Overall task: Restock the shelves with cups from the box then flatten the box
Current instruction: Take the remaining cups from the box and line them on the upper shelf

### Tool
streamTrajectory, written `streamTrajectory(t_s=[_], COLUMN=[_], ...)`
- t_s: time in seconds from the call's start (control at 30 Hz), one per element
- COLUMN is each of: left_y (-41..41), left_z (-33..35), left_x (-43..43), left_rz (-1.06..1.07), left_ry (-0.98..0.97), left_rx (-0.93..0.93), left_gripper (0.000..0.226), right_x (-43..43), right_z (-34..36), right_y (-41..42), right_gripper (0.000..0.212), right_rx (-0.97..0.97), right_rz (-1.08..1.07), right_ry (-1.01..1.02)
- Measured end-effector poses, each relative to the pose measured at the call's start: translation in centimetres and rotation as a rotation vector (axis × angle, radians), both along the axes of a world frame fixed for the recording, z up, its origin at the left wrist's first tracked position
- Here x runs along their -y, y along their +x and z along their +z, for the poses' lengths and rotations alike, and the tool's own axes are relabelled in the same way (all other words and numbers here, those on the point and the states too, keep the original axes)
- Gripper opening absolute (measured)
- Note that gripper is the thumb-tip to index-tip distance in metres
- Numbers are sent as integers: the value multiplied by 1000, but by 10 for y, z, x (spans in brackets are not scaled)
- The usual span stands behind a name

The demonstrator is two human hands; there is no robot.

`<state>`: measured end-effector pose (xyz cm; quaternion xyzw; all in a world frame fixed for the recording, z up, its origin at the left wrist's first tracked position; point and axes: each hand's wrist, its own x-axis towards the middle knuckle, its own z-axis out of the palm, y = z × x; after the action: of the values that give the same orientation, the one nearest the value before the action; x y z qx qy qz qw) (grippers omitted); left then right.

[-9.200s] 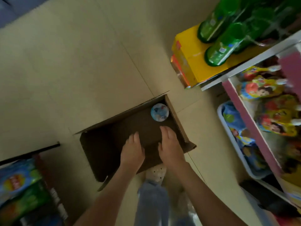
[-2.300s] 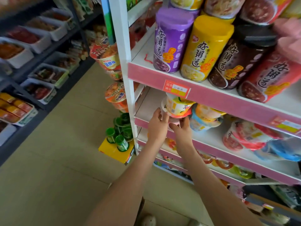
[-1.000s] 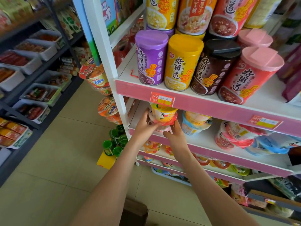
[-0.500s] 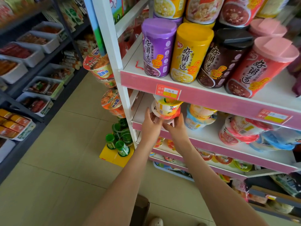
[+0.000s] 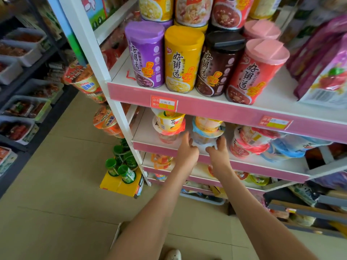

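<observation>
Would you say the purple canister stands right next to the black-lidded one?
No, the yellow canister stands between the purple canister and the black-lidded canister.

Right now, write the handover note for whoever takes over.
Left hand and right hand: one on either side of the blue cup stack on the shelf; grip unclear.
Yellow cup stack: on the same shelf, just left of the blue one.
Done: cups stacked on the shelf.
Left: settle the blue cup stack, check the box (not in view) for more cups, then flatten it.
</observation>
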<state>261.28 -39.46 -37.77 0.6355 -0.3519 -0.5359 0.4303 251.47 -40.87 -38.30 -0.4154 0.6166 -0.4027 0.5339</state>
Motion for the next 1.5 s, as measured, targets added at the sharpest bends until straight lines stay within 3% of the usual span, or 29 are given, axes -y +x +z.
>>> streamTrajectory(t_s=[0.2, 0.4, 0.6, 0.77, 0.87, 0.97, 1.1, 1.23, 1.5], left_y=[-15, -9, -13, -48, -70, -87, -104, -115, -112], left_z=[3, -2, 3, 12, 17, 20, 16, 9, 10], left_x=[12, 10, 6, -19, -20, -7, 9, 16, 26], left_rz=[86, 134, 112, 158, -13, -105, -158, -156, -100], left_ry=[-80, -107, -49, 131, 71, 24, 24, -25, -55], left_rx=[1, 84, 82, 117, 176, 119, 94, 88, 164], left_gripper=[41, 33, 37, 21, 28, 40, 46, 33, 45], right_x=[11, -6, -17, -36, -33, -25, -11, -8, -6], right_z=[-9, -14, -8, -2, 4, 5, 2, -5, -9], right_y=[-2, 4, -9, -59, -83, -98, -108, -106, -103], right_gripper=[66, 69, 73, 58, 42, 33, 58, 59, 78], right_rx=[56, 87, 38, -14, -44, -64, -24, -50, -23], right_rz=[33, 84, 150, -111, -293, -356, -232, -182, 1], right_ry=[-10, -71, -3, 62, 54, 67, 53, 52, 56])
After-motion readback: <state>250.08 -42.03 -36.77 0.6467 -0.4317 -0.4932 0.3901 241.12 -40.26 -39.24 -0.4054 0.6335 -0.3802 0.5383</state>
